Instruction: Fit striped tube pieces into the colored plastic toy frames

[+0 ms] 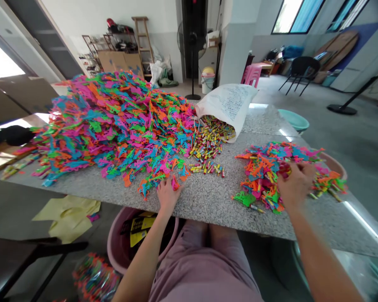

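Note:
My left hand [167, 193] is at the near edge of a large heap of small bright plastic pieces [119, 121]. Its fingers are closed on a pink plastic piece [175, 183]. Over a smaller pile [264, 172], where coloured pieces lie mixed with small tubes, my right hand [297, 180] is closed, slightly blurred. What its fingers hold is hard to see; something reddish shows beside them. Between the two piles, short yellow-and-red tubes [208, 140] spill from the mouth of a white sack [228, 107] lying on its side.
The speckled stone table [204, 197] reaches to my lap. Below it on the left stand a pink tub [113, 247] with black and yellow packets and a clear bag of coloured pieces [96, 277]. A turquoise basin [294, 119] is past the right edge; a standing fan [192, 54] is behind.

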Demonstrator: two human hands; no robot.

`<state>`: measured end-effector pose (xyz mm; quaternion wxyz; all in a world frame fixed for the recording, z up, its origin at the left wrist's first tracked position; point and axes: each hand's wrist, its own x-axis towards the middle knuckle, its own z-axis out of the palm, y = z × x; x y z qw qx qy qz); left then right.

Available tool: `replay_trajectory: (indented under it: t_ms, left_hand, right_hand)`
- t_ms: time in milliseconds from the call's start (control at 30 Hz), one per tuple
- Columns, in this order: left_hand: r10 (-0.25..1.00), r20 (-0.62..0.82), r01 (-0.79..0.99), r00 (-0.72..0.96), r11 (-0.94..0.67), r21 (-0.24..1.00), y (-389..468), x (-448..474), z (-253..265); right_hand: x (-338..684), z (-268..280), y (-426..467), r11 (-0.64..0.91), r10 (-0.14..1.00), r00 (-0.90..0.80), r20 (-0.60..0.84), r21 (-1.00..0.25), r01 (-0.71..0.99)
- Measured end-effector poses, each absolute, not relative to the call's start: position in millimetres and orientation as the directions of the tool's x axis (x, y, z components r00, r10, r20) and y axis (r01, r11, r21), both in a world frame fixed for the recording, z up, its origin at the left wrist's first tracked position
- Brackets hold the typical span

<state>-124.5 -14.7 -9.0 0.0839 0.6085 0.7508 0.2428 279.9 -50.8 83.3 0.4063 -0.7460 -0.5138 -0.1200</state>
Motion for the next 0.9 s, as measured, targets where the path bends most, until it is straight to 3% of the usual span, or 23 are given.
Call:
replay_trajectory:
  t_ms: [67, 133, 267, 333, 400, 467, 600, 733, 900]
  left_hand:
    - [0.946, 0.137, 0.845, -0.293, 0.189, 0.501, -21, -124, -14]
    - [0.938, 0.078, 0.797, -0.337, 0.24, 0.555, -29, -122, -15]
    - [0.916, -0.098, 0.527, -0.388, 0.308, 0.792, -42, -112, -3]
    - [0.911, -0.201, 0.199, -0.36, 0.286, 0.938, -48, -103, 6]
    - [0.925, -0.292, -0.166, -0.241, 0.257, 0.952, -54, -92, 14]
    - [0.935, -0.341, -0.414, -0.1, 0.273, 0.868, -60, -82, 20]
    - [0.945, -0.321, -0.613, -0.065, 0.216, 0.76, -69, -67, 26]
    - [0.957, -0.267, -0.647, -0.115, 0.132, 0.751, -76, -60, 37]
    - [0.966, -0.161, -0.55, -0.202, 0.024, 0.835, -86, -53, 57]
  right_hand:
    - [241, 71, -53, -0.003, 0.782, 0.445, 0.436, -0.712, 0.702]
    - [184, 50, -60, 0.063, 0.957, 0.255, 0.136, -0.959, 0.276]
    - [80, 14, -73, -0.054, 0.999, 0.003, -0.054, -0.999, -0.005]
    - [50, 8, -73, -0.127, 0.992, -0.036, -0.123, -0.977, -0.17]
    - [37, 10, -71, -0.169, 0.986, -0.051, -0.161, -0.947, -0.274]
    - [37, 14, -69, -0.183, 0.983, -0.058, -0.174, -0.935, -0.302]
    - [53, 22, -71, -0.177, 0.984, -0.078, -0.161, -0.934, -0.31]
    - [67, 35, -82, -0.043, 0.999, 0.001, -0.044, -0.984, -0.172]
    - [76, 56, -95, 0.056, 0.992, 0.11, 0.056, -0.998, 0.005]
